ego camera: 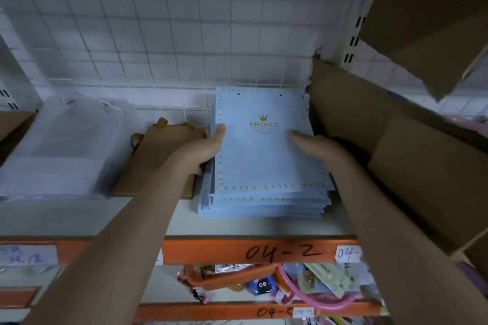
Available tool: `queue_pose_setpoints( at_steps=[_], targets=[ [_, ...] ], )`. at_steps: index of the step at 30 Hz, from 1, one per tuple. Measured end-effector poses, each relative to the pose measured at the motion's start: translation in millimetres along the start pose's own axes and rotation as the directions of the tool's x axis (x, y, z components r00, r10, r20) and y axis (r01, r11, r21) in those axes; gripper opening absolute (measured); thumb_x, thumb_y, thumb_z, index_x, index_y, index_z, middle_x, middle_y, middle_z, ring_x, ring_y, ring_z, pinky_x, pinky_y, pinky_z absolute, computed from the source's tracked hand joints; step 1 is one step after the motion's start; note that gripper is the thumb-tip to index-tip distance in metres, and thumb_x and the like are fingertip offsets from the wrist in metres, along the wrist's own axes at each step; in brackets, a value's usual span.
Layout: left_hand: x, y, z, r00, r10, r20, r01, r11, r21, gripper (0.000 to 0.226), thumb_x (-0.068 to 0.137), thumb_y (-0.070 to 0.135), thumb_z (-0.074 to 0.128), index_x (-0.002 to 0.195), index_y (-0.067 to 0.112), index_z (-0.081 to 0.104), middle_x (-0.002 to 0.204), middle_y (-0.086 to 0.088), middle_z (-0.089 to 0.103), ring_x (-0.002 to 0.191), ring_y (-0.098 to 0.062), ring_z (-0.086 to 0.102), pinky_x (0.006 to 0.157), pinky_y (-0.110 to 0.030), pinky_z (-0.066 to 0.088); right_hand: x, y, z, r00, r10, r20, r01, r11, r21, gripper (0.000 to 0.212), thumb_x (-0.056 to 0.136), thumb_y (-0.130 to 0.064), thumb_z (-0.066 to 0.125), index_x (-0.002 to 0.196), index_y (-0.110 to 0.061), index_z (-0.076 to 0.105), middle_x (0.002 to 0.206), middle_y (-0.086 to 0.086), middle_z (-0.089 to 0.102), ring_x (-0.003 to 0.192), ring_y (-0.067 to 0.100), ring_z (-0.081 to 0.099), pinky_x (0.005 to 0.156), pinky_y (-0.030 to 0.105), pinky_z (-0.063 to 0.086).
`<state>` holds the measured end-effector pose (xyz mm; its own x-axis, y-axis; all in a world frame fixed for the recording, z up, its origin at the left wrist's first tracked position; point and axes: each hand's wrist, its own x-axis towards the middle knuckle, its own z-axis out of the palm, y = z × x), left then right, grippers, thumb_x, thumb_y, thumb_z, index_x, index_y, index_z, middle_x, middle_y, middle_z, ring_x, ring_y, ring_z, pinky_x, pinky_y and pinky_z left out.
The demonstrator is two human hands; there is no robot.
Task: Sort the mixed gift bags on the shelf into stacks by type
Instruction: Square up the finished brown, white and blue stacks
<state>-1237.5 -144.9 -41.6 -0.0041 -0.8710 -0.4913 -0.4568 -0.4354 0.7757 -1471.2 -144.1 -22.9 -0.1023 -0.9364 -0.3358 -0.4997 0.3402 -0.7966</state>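
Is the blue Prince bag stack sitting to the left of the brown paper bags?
No, the blue Prince bag stack lies to the right of the brown paper bags.

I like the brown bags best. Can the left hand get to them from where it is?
Probably yes. The left hand grips the left edge of the blue bag stack, and the brown bags lie right beside it on the shelf, uncovered. It would have to let go first.

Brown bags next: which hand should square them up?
Left, probably. The left hand grips the blue stack's left edge right beside the brown bags; the right hand rests on the stack's far side, by the cardboard box.
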Motion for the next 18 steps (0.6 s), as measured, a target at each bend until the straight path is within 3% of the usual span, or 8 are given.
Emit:
queue_pose_setpoints(
  at_steps=[3,7,11,14,16,18],
  targets=[
    [5,8,6,0.998,-0.051,-0.038,0.047,0.994,-0.102,0.088,0.078,0.079,0.029,0.146,0.022,0.026,0.150,0.000,0.032,0.135,-0.026,0.034,0.109,-0.050,0.032,5,5,-2,0.996,0.020,0.083,-0.030,0.993,0.117,0.068,0.089,-0.052,0.051,0.143,-0.015,0.034,0.149,0.005,0.034,0.134,0.024,0.036,0.107,0.033,0.029],
    [18,7,2,0.993,-0.095,-0.069,0.081,0.981,-0.177,0.089,0.069,0.077,0.039,0.144,0.029,0.031,0.150,-0.002,0.034,0.134,-0.028,0.036,0.107,-0.052,0.034,10,8,-1,0.986,0.052,0.161,-0.084,0.976,0.201,0.071,0.079,-0.052,0.064,0.136,-0.015,0.046,0.140,0.005,0.047,0.125,0.024,0.046,0.108,0.040,0.036],
    [27,7,0,0.992,-0.090,-0.092,0.073,0.981,-0.179,0.069,0.085,0.061,0.041,0.142,0.024,0.034,0.147,-0.003,0.038,0.133,-0.029,0.038,0.106,-0.053,0.033,14,9,-3,0.984,0.048,0.172,-0.084,0.974,0.208,0.067,0.077,-0.048,0.069,0.131,-0.012,0.051,0.133,0.007,0.053,0.118,0.025,0.052,0.102,0.036,0.041],
    [26,11,-1,0.993,-0.083,-0.084,0.067,0.982,-0.175,0.053,0.092,0.052,0.038,0.133,0.020,0.046,0.131,-0.005,0.053,0.117,-0.029,0.052,0.100,-0.050,0.041,16,5,-8,0.982,0.012,0.191,-0.049,0.980,0.191,0.059,0.088,-0.047,0.055,0.135,-0.014,0.045,0.140,0.007,0.046,0.127,0.023,0.044,0.103,0.033,0.034],
    [25,13,-3,0.995,-0.068,-0.068,0.054,0.980,-0.191,0.043,0.094,0.048,0.038,0.122,0.019,0.053,0.114,-0.006,0.061,0.099,-0.027,0.060,0.088,-0.043,0.049,14,0,-10,0.984,0.003,0.180,-0.031,0.988,0.152,0.066,0.088,-0.057,0.047,0.142,-0.020,0.036,0.150,0.003,0.032,0.137,0.020,0.031,0.110,0.036,0.023],
    [20,16,-4,0.998,-0.057,-0.030,0.051,0.986,-0.160,0.045,0.094,0.053,0.039,0.121,0.020,0.054,0.116,-0.005,0.061,0.099,-0.025,0.061,0.085,-0.042,0.051,14,-4,-11,0.979,0.001,0.205,-0.015,0.998,0.067,0.079,0.081,-0.069,0.043,0.146,-0.027,0.026,0.155,-0.002,0.019,0.142,0.020,0.018,0.115,0.042,0.014]
  ],
)
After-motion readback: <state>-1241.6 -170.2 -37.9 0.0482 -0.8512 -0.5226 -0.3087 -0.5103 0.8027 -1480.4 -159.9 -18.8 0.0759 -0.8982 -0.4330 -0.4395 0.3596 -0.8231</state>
